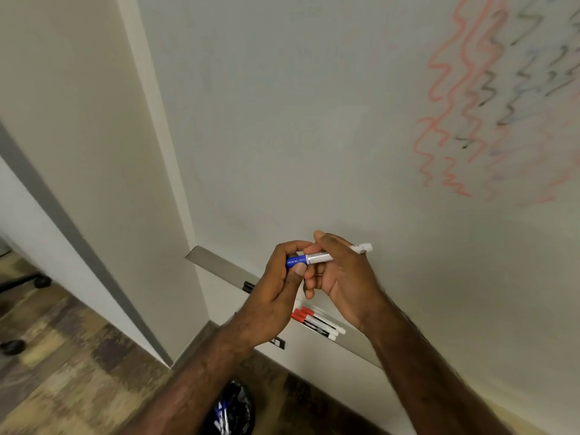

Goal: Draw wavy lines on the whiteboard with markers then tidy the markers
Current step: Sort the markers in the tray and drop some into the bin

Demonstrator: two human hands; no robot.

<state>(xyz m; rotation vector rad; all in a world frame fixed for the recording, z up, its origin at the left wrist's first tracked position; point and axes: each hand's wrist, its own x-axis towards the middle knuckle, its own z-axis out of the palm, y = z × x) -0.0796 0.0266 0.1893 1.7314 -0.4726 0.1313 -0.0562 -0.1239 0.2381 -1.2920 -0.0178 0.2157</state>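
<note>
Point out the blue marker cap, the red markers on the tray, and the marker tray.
blue marker cap [295, 261]: head view, cap's ribbed side.
red markers [300, 315]: head view, red caps.
marker tray [216, 265]: head view, bare left end.

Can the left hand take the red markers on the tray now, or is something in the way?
Probably not at once. The left hand pinches the blue cap of the marker that the right hand holds. The red markers lie just below on the tray, uncovered, so once free it likely could.
</note>
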